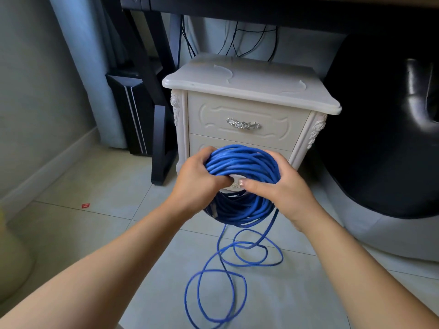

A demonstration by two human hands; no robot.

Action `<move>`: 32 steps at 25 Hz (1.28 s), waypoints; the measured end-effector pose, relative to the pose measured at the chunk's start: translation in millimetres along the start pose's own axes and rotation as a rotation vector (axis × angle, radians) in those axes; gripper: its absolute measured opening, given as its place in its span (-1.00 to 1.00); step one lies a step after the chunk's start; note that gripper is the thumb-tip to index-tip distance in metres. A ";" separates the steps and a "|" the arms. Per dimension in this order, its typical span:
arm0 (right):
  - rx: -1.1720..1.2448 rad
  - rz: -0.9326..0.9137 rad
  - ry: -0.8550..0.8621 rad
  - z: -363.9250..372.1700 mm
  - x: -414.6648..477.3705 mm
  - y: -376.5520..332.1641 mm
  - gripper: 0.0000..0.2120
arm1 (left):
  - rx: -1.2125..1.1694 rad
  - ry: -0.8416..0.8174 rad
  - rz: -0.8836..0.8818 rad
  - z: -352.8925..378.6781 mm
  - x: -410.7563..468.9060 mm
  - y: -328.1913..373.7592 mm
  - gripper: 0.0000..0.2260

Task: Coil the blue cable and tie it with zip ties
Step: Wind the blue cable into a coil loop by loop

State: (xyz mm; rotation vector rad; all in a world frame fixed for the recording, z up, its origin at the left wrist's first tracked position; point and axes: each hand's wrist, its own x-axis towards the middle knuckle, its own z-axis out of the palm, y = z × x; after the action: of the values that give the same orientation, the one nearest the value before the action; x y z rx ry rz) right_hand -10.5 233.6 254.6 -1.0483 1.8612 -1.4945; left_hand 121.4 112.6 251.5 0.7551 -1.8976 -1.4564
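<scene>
Both hands are on the blue cable (242, 162) here, and most of it is wound into a thick coil held up in the air just in front of the bedside cabinet (249, 129). The left hand (199, 179) grips the left side of the coil with its fingers curled round the bundle. The right hand (282, 188) clamps the right side, thumb reaching in toward the middle. So both sets of fingers are closed on the cable, and the coil hangs between them with its lower half drooping below the wrists.

The winding looks well advanced, but it isn't finished. A loose tail (228, 269) drops from the bottom of the coil and sprawls in several open loops across the tiled floor (99, 224), running toward the person and out of the bottom of the view. That slack has to come up onto the coil first.

Then the tying, and none of it is done as far as I can see: no zip ties on the bundle or in either hand. A couple of pale curved strips (223, 71) lie on the cabinet top. They could be the ties, but they're too faint to call.
</scene>
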 end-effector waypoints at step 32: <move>-0.278 -0.117 -0.020 -4.6 -9.4 -16.3 -0.46 | 0.277 -0.007 0.210 -0.2 -4.7 0.0 -0.73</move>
State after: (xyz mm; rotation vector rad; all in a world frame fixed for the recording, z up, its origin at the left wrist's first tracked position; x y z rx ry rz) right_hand -4.9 242.5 270.9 -1.3145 2.0667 -1.3067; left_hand 124.6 116.0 250.9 0.6506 -2.1398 -1.0840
